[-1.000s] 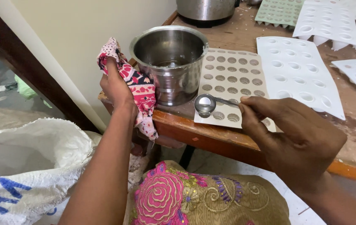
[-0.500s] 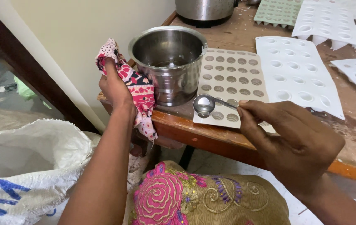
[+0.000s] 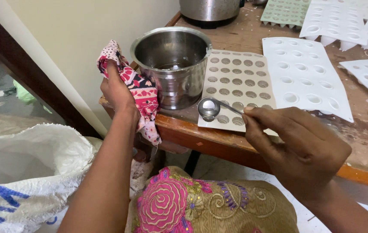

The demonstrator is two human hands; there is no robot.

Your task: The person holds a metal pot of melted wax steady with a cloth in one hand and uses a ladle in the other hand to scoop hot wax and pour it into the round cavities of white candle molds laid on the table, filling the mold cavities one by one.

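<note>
Up close, the right hand (image 3: 298, 149) is closed on the thin handle of a small metal spoon (image 3: 210, 108), pinching it between thumb and fingertips. The round bowl of the spoon is level and hangs over the near edge of a grey mould tray (image 3: 235, 88), above its front-left wells; whether it touches the tray cannot be told. Something pale shows in the bowl of the spoon.

The left hand (image 3: 117, 90) is clenched around a patterned red, white and black cloth (image 3: 143, 97), which it presses against the left side of a steel pot (image 3: 173, 64). Part of the cloth hangs down past the bench edge.

The pot stands upright at the front-left corner of the wooden bench (image 3: 244, 36), just beside the grey mould tray and touching or almost touching its left edge. A little liquid shows at the bottom of the pot.

To the right of the grey tray lies a white mould tray (image 3: 304, 75) with round wells, and more white trays (image 3: 339, 19) and a green tray (image 3: 285, 11) lie farther back. A second metal vessel (image 3: 210, 11) stands at the far edge behind the pot.

Below the bench, an embroidered pink and gold garment (image 3: 201, 205) covers the person's lap, and a white woven sack (image 3: 24, 168) lies to the left.
</note>
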